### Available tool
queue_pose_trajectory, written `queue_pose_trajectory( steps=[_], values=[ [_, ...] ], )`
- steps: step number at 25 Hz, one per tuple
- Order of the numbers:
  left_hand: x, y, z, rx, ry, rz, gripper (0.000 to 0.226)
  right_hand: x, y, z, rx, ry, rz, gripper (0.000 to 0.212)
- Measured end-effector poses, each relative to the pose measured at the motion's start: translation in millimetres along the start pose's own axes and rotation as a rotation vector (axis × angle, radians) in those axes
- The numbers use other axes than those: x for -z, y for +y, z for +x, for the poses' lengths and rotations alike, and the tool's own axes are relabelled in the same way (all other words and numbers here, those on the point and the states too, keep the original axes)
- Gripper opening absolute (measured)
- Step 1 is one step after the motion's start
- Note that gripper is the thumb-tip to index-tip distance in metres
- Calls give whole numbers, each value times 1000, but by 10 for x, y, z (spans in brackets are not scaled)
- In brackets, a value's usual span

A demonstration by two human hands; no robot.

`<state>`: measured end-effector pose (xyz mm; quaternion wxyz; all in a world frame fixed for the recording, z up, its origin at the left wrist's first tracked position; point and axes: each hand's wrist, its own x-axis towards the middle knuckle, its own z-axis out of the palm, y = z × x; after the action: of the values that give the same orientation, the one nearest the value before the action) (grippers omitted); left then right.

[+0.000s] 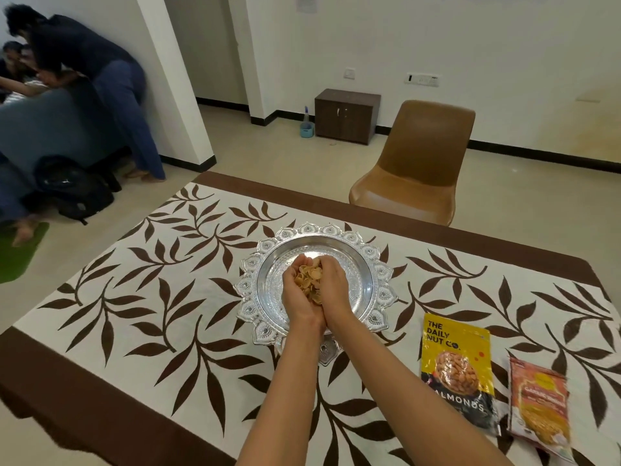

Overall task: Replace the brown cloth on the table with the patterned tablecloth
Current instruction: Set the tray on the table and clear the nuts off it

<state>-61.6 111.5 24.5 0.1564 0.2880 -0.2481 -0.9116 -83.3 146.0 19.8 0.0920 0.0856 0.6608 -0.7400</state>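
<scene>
The patterned tablecloth (141, 297), white with brown leaves and a brown border, lies spread flat over the table. At its centre stands an ornate silver plate (376, 274). Above the plate my left hand (295, 301) and my right hand (337, 290) are cupped side by side, fingers curled up round a heap of small tan snack pieces (309, 280). The wrists touch over the plate's near rim. No separate brown cloth shows.
A yellow almond packet (457, 371) and an orange snack packet (537, 405) lie on the cloth at the right. A brown chair (416, 163) stands at the table's far side. People (84, 62) and a black backpack (74, 193) are at the far left, a small cabinet (346, 116) by the wall.
</scene>
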Motion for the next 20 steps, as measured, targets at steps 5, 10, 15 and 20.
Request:
queue_pose_trajectory(
  steps=[5, 10, 15, 20],
  values=[
    [-82, -222, -154, 4, -52, 106, 21, 312, -93, -130, 25, -3, 41, 27],
    [-258, -738, -558, 21, -134, 212, 20, 952, -88, -298, 120, 130, 18, 22],
    [-382, -1416, -1344, 99, -242, 341, 19, 1929, -43, -729, 159, 285, -26, 21],
    [-44, -2662, -2134, 334, -348, 495, 33, 3070, 137, -1772, 170, 459, -43, 28]
  ],
)
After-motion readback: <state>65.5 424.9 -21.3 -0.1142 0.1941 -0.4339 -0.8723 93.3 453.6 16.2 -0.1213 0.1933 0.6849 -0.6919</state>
